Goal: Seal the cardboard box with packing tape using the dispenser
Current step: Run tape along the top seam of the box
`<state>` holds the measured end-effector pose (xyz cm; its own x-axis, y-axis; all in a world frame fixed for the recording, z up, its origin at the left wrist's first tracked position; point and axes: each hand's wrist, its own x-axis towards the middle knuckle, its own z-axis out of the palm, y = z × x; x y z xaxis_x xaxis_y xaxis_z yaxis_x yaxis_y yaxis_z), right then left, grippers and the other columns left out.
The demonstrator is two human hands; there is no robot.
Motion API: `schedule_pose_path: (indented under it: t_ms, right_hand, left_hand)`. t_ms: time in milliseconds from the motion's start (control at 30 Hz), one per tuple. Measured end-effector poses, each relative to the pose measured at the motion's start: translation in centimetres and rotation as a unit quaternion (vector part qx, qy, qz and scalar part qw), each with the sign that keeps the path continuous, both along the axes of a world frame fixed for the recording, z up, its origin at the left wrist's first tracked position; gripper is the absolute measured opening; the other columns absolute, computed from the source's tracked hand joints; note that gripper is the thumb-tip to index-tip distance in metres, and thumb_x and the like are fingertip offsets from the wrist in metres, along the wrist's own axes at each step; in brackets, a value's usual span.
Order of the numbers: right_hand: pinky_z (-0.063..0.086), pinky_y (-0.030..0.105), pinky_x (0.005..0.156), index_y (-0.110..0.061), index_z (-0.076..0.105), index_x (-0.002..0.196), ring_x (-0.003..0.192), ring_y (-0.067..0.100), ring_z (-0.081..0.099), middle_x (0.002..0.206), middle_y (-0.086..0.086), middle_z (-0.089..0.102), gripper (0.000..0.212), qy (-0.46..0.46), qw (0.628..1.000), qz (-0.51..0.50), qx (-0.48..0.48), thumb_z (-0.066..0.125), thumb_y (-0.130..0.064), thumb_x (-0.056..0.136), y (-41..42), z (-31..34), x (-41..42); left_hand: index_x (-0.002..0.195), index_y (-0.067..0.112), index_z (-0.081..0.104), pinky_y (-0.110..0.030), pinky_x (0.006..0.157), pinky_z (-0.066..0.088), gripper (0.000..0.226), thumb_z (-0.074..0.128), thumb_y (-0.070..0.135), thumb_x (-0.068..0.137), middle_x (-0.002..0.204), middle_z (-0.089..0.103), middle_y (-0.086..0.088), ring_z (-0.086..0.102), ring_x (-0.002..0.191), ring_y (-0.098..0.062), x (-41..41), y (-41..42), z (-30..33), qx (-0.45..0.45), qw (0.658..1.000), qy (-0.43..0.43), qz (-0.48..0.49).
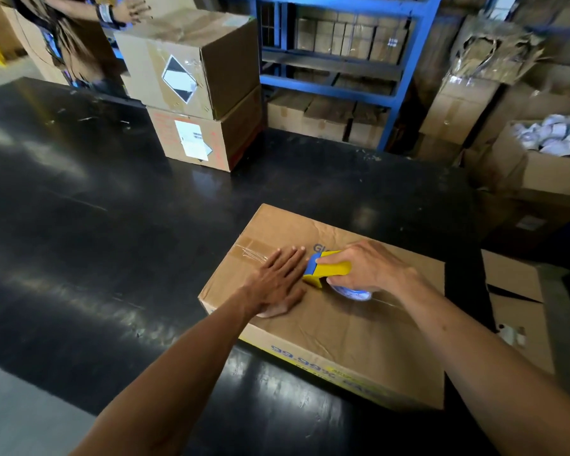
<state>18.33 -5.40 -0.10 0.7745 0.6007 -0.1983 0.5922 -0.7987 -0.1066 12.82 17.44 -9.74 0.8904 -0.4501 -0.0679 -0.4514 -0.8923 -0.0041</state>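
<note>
A flat brown cardboard box with blue print lies on the black table, near its front right. Clear packing tape runs along the top seam at the box's left end. My left hand lies flat on the lid, fingers spread, pressing on the taped seam. Just to its right, my right hand grips the yellow and blue tape dispenser, which rests on the lid over the seam. The tape roll shows partly beneath my right hand.
Two stacked cardboard boxes stand at the table's far side, with another person's hands behind them. Blue shelving with cartons rises at the back. Open cartons and a flattened box sit to the right.
</note>
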Motion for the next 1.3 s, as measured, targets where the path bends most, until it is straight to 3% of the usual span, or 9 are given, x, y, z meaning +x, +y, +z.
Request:
schedule_pose_path:
  t_ms: [333, 600, 800, 900, 1033, 1300]
  right_hand:
    - [0.046, 0.030, 0.073, -0.059, 0.052, 0.128, 0.098, 0.021, 0.061, 0.116, -0.004, 0.068, 0.054, 0.014, 0.999, -0.019, 0.022, 0.061, -0.069, 0.076, -2.9, 1.0, -1.0]
    - [0.035, 0.025, 0.068, -0.062, 0.049, 0.128, 0.102, 0.018, 0.060, 0.124, -0.009, 0.065, 0.053, 0.013, 1.000, -0.023, -0.008, 0.058, -0.072, 0.077, -7.9, 1.6, -2.1]
    - [0.036, 0.028, 0.072, -0.057, 0.054, 0.128, 0.108, 0.020, 0.059, 0.128, -0.009, 0.063, 0.051, 0.010, 0.999, -0.014, -0.030, 0.060, -0.067, 0.078, -6.8, 1.8, -2.0]
    - [0.036, 0.029, 0.070, -0.058, 0.054, 0.126, 0.106, 0.020, 0.059, 0.124, -0.008, 0.065, 0.050, 0.006, 1.000, -0.009, -0.025, 0.061, -0.067, 0.077, -6.9, 1.7, -2.0]
    - [0.037, 0.030, 0.070, -0.058, 0.054, 0.125, 0.106, 0.021, 0.060, 0.122, -0.007, 0.066, 0.052, -0.012, 1.000, -0.005, -0.026, 0.060, -0.069, 0.075, -6.7, 1.7, -2.0]
    - [0.036, 0.030, 0.069, -0.055, 0.056, 0.125, 0.101, 0.019, 0.059, 0.118, -0.007, 0.067, 0.052, -0.008, 1.000, -0.008, -0.019, 0.061, -0.068, 0.076, -7.0, 1.5, -1.9]
  left_hand:
    - [0.156, 0.024, -0.011, -0.038, 0.122, -0.011, 0.069, 0.006, 0.061, 0.100, 0.164, -0.016, -0.001, -0.019, 0.150, -0.017, 0.0, 0.3, 0.3, 0.002, 1.000, 0.017, 0.005]
    - [0.155, 0.024, -0.016, -0.040, 0.123, -0.008, 0.069, 0.004, 0.061, 0.100, 0.163, -0.021, -0.001, -0.024, 0.148, -0.015, -0.1, 0.3, 0.7, -0.001, 1.000, 0.025, -0.006]
    - [0.155, 0.013, -0.014, -0.043, 0.123, -0.008, 0.081, 0.005, 0.066, 0.097, 0.162, -0.021, -0.011, -0.023, 0.148, -0.024, -0.7, -1.5, 1.6, 0.019, 0.999, 0.043, 0.019]
    - [0.155, 0.007, -0.011, -0.040, 0.123, -0.007, 0.089, 0.010, 0.070, 0.096, 0.163, -0.017, -0.012, -0.021, 0.149, -0.022, -1.9, -6.0, 1.5, -0.015, 0.998, 0.062, -0.012]
    - [0.153, 0.003, -0.015, -0.036, 0.123, -0.009, 0.104, 0.019, 0.079, 0.091, 0.162, -0.018, -0.012, -0.020, 0.149, -0.020, -2.6, -9.7, 0.5, -0.048, 0.996, 0.069, 0.023]
    - [0.153, 0.006, -0.018, -0.033, 0.123, -0.008, 0.102, 0.018, 0.078, 0.091, 0.163, -0.018, -0.011, -0.022, 0.149, -0.018, -2.5, -9.2, 0.9, -0.036, 0.997, 0.075, -0.001]
